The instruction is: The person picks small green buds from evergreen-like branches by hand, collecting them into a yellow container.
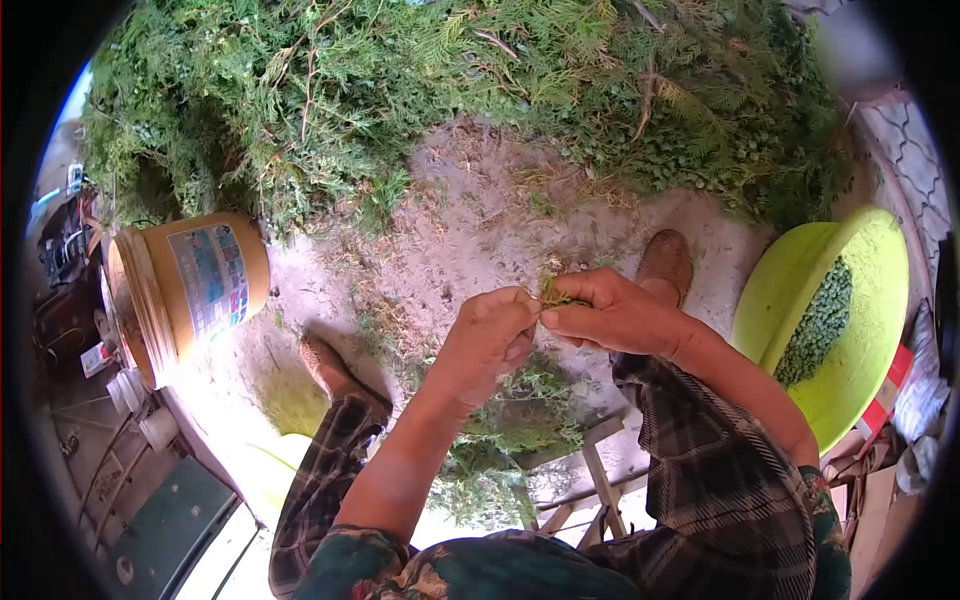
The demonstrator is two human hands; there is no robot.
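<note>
Both of my hands meet in front of my body, above the littered floor. My right hand (610, 312) pinches a small green sprig (560, 295) between thumb and forefinger. Touching it from the left is my left hand (495, 325), its fingers closed at the sprig's end; whatever they hold is too small to name. A yellow-green basin (880, 330) stands to the right, with many small green cones (820, 325) inside. Cut evergreen branches (330, 110) are heaped across the far side.
A yellow-orange bucket (215, 280) is at the left. Under my knees are wooden legs (600, 480) and more green twigs (490, 470). A dark green board (165, 525) lies at the lower left. My shoes (666, 262) rest on the floor.
</note>
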